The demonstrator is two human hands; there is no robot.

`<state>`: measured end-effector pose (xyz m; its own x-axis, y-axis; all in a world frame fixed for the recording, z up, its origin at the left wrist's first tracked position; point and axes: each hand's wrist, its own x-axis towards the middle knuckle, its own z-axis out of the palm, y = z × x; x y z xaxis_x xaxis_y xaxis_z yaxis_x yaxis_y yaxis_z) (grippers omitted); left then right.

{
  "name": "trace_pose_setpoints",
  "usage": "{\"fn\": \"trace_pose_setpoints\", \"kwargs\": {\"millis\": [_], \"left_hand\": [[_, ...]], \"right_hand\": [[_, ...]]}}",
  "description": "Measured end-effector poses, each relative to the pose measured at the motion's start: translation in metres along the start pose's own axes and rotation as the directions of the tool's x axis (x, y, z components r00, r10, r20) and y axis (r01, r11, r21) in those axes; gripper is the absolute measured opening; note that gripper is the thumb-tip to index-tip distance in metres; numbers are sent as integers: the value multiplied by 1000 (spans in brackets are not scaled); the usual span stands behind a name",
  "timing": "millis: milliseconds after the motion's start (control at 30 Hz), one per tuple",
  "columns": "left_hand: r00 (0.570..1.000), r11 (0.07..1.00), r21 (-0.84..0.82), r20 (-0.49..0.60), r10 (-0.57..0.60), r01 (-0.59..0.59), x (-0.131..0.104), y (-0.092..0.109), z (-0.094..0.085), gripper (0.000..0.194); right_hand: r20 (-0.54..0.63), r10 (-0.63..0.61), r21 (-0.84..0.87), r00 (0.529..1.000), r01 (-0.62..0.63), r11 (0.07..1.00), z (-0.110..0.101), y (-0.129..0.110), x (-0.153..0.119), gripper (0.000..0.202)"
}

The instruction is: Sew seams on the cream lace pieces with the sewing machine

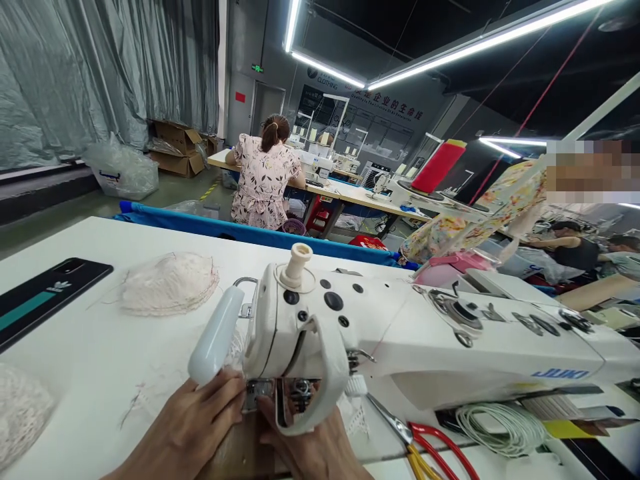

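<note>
A white sewing machine (400, 333) stands before me on the white table. At its needle end, my left hand (195, 420) has its fingers bent and pressed together beside the presser area. My right hand (315, 443) reaches under the white curved guard (333, 380), which covers part of its curled fingers. Whatever the fingers hold is hidden. White lace (235, 350) shows behind my left hand, and another bit of lace (359, 421) lies right of the guard. A pale lace cup stack (170, 283) rests farther left, with loose threads at its edge.
At the left lie a black phone (50, 297) and another lace piece (23, 413). Red-handled scissors (425, 433) and a coil of pale cord (500, 427) are at the right. A blue cloth trough (260, 233) runs along the far edge. Co-workers sit beyond.
</note>
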<state>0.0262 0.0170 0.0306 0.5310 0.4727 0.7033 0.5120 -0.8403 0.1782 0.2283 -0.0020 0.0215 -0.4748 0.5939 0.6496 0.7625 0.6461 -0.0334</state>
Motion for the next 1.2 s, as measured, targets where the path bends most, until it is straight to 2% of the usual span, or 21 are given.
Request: {"fn": "trace_pose_setpoints", "kwargs": {"millis": [133, 233, 333, 467, 533, 600, 633, 700, 767, 800, 833, 867, 900, 933, 1000, 1033, 1067, 1133, 1200], "left_hand": [[998, 995, 103, -54, 24, -19, 3, 1, -2, 39], [1000, 983, 181, -3, 20, -19, 5, -1, -2, 35], [999, 954, 297, 19, -44, 37, 4, -4, -2, 36], [984, 852, 517, 100, -150, 78, -7, 6, -9, 38], [965, 904, 403, 145, -218, 144, -16, 19, -15, 40], [919, 944, 58, 215, -331, 326, -24, 31, -19, 37], [877, 888, -139, 283, -389, 438, -26, 35, -20, 35], [771, 674, -391, 435, -466, 627, -27, 37, -18, 30], [677, 502, -455, 518, -522, 735, -24, 31, -16, 30], [639, 467, -436, 529, -559, 770, -21, 27, -16, 31], [615, 473, -393, 520, -592, 788, -19, 22, -17, 31], [618, 519, -339, 496, -610, 785, -17, 19, -19, 30], [650, 593, -283, 459, -606, 754, -15, 16, -21, 30], [711, 689, -232, 410, -570, 686, -14, 15, -23, 30], [860, 868, -169, 317, -400, 466, -14, 15, -24, 34], [916, 925, -160, 272, -294, 345, -14, 17, -23, 37], [954, 961, -155, 229, -192, 230, -16, 19, -21, 37], [987, 989, -139, 159, -31, 53, -20, 23, -17, 37], [994, 997, -68, 102, 41, -34, -24, 28, -16, 40]], "right_hand": [[123, 24, -45, 992, -18, 999, -24, 8, 4, 15], [140, 48, -148, 989, -27, 989, -34, 16, 2, 18], [104, 72, -196, 992, -50, 979, -33, 18, 1, 21], [94, 48, -82, 994, -40, 996, -33, 6, 5, 29], [144, 29, 7, 989, -30, 1000, -38, -1, 7, 38], [222, 25, 106, 975, -50, 993, -46, -4, 7, 44], [256, 32, 152, 966, -73, 986, -50, -3, 8, 44], [276, 84, 212, 957, -146, 966, -58, 0, 9, 39], [244, 166, 235, 956, -224, 946, -61, 2, 10, 34], [213, 206, 246, 955, -256, 935, -61, 2, 11, 32], [180, 232, 263, 956, -274, 925, -60, 0, 11, 30], [160, 230, 285, 960, -268, 920, -58, -2, 11, 28], [156, 205, 307, 966, -245, 920, -55, -5, 11, 27], [166, 168, 322, 972, -215, 922, -52, -9, 10, 27], [197, 63, 346, 978, -130, 929, -44, -15, 7, 31], [202, -6, 369, 979, -70, 927, -41, -18, 6, 35], [199, -69, 399, 978, -17, 917, -39, -20, 4, 38], [192, -132, 451, 973, 32, 892, -38, -21, 1, 42], [261, -99, 445, 960, -29, 895, -42, -20, 1, 39]]}}
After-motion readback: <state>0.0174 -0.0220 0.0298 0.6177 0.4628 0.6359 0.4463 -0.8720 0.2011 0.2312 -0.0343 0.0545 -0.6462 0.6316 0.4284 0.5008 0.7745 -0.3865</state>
